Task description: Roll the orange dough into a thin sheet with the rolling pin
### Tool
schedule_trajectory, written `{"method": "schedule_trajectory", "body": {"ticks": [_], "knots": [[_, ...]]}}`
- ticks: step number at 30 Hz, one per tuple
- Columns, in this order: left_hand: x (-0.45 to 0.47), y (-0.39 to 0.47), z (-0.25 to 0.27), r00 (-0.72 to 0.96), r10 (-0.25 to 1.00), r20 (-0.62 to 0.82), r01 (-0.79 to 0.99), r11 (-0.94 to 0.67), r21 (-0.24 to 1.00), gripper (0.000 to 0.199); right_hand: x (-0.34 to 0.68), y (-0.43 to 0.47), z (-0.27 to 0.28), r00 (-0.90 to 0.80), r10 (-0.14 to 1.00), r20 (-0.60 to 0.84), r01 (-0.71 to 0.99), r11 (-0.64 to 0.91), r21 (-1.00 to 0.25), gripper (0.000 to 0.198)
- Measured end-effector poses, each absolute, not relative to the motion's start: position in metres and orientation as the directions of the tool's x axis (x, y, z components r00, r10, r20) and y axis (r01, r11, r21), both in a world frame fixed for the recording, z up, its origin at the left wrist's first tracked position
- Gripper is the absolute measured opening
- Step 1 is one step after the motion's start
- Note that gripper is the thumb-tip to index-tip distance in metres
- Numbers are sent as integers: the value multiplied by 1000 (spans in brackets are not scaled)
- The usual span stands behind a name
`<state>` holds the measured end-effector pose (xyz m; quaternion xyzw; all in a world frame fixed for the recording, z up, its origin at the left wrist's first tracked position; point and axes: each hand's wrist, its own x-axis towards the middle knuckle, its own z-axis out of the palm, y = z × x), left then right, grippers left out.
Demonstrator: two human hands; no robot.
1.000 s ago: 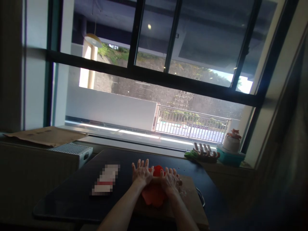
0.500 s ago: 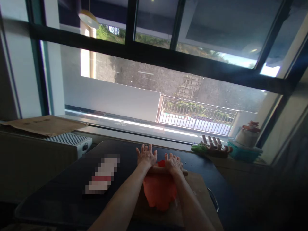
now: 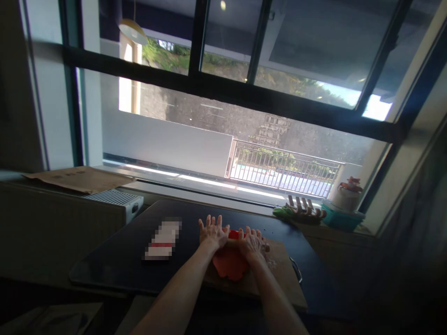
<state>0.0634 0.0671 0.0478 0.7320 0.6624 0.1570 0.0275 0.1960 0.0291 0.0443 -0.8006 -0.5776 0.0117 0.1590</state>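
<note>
A flat sheet of orange-red dough (image 3: 229,267) lies on a wooden board (image 3: 287,284), its far part showing beyond a rolling pin (image 3: 233,243). The pin lies crosswise over the dough, mostly hidden under my hands. My left hand (image 3: 213,233) rests palm down on the pin's left part, fingers spread and pointing away from me. On the right part lies my right hand (image 3: 252,242), also palm down with its fingers stretched out. Neither hand's fingers wrap around the pin. White flour-like powder marks the board to the right of my right hand.
The board lies on a dark table (image 3: 115,260), with a blurred-out pale item (image 3: 163,241) to the left. A brown paper bag (image 3: 82,179) rests on a radiator (image 3: 115,200). A brown rack (image 3: 305,209) and teal container (image 3: 344,216) stand by the window.
Both hands stay palm down on the rolling pin. Less dough shows on the near side of the pin. The camera view has shifted, showing more of the table's near edge.
</note>
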Motion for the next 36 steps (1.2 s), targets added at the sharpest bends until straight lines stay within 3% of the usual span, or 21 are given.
{"method": "schedule_trajectory", "body": {"ticks": [22, 36], "knots": [[71, 125, 47, 25, 972, 232, 957, -90, 275, 67, 206, 89, 50, 338, 939, 59, 898, -304, -318, 58], [61, 55, 49, 64, 969, 239, 959, -126, 253, 67, 194, 23, 39, 326, 922, 209, 929, -272, -250, 50]]}}
